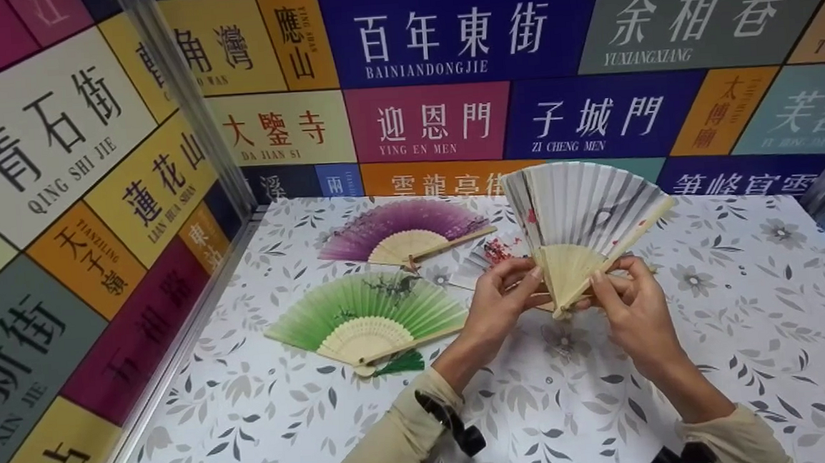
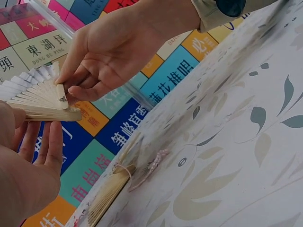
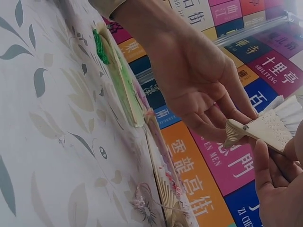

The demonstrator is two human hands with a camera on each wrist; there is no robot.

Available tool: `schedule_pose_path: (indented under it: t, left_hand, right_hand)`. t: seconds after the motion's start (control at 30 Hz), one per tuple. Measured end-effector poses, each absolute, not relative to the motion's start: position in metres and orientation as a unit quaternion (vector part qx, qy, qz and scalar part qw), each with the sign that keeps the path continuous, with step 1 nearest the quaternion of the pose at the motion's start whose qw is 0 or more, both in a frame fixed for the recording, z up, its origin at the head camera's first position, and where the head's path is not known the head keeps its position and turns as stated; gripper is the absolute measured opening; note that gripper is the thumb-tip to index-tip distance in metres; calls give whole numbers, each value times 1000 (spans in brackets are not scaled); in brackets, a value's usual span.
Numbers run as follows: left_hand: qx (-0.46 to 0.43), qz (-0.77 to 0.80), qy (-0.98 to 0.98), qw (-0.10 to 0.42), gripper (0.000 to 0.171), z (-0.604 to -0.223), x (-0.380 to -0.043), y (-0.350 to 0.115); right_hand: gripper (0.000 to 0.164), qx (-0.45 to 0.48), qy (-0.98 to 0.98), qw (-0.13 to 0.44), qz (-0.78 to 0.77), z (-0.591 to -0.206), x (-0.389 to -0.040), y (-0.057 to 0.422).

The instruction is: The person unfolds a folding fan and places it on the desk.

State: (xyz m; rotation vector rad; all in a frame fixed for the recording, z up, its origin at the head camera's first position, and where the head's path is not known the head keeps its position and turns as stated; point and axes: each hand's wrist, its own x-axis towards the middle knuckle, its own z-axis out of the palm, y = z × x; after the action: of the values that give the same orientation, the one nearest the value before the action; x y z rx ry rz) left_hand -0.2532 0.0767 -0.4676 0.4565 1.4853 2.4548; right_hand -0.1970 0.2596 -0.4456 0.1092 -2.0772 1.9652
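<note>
Both hands hold a white folding fan [image 1: 586, 203], spread partway with its pleats upward, over the table. Grey brush-like marks and small red spots show on its paper, and its pale ribs [image 2: 42, 94] meet at the bottom. My left hand [image 1: 499, 301] pinches the left edge of the ribs between thumb and fingers. At the opposite edge, my right hand [image 1: 636, 311] pinches the outer rib, thumb in front. Behind the hands lies another fan with red blossoms [image 1: 503, 249], mostly covered in the head view; its pink tassel [image 2: 154, 163] shows in the left wrist view.
A spread purple fan [image 1: 412, 221] lies at the back of the table [image 1: 252, 413]. Nearer, to the left, is a spread green fan [image 1: 367, 306] with a green tassel [image 1: 402, 362]. Walls of coloured sign panels [image 1: 443, 36] rise behind and at the left.
</note>
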Motion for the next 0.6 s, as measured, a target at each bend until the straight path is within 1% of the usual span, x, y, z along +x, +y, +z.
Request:
schedule_pose_path:
  t: [0.6]
  left_hand:
    - [150, 858, 481, 98, 20, -468, -255, 78]
  right_hand:
    - [33, 22, -707, 122, 696, -446, -197, 263]
